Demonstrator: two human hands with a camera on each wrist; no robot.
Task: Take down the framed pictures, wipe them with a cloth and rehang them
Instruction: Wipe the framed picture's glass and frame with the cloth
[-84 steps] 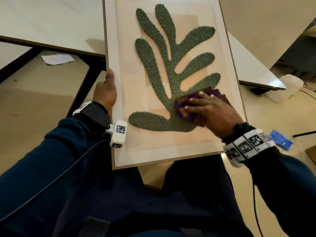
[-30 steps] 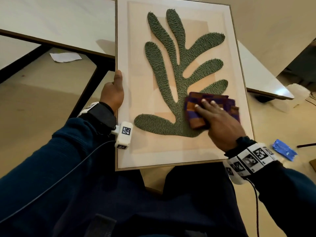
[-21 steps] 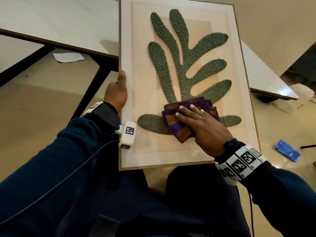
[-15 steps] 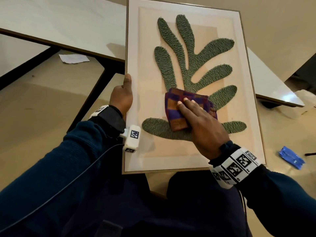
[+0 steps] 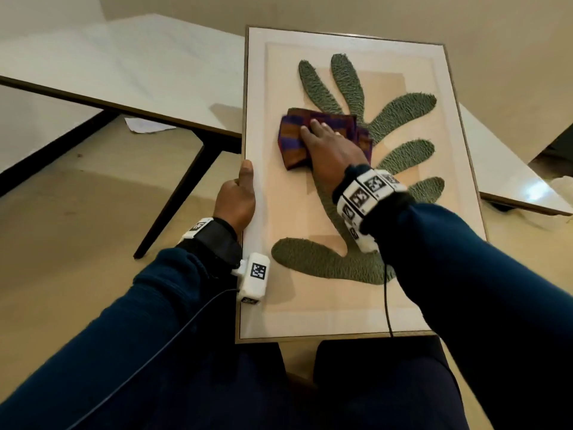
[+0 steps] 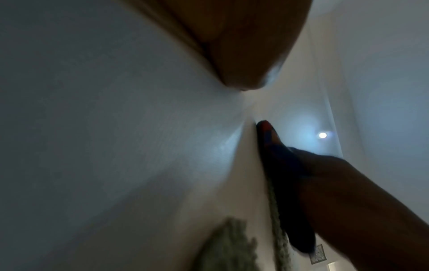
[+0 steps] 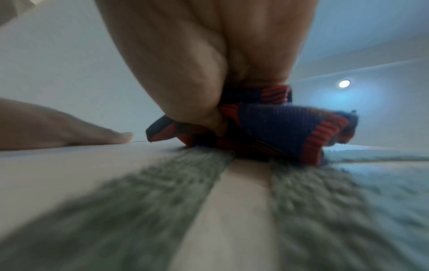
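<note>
The framed picture (image 5: 341, 318), a green leaf shape on a cream mount, lies tilted across my lap with its far end toward the tables. My left hand (image 5: 237, 200) grips its left edge, thumb on the front and the fingers hidden behind. The right hand (image 5: 328, 147) presses a folded purple and orange cloth (image 5: 291, 141) flat on the glass over the leaf's upper left fronds. In the right wrist view the cloth (image 7: 278, 124) is bunched under my palm. The left wrist view shows my thumb (image 6: 243, 45) on the frame and the cloth (image 6: 267, 132) beyond it.
A white table (image 5: 124, 72) with black legs stands at the left, behind the picture's top corner. A second white table (image 5: 496, 181) lies at the right. A sheet of paper (image 5: 145, 124) is on the beige floor under the left table.
My right hand has slid the cloth from the lower right of the leaf up and left to its upper fronds. The left hand has kept its grip on the frame's edge.
</note>
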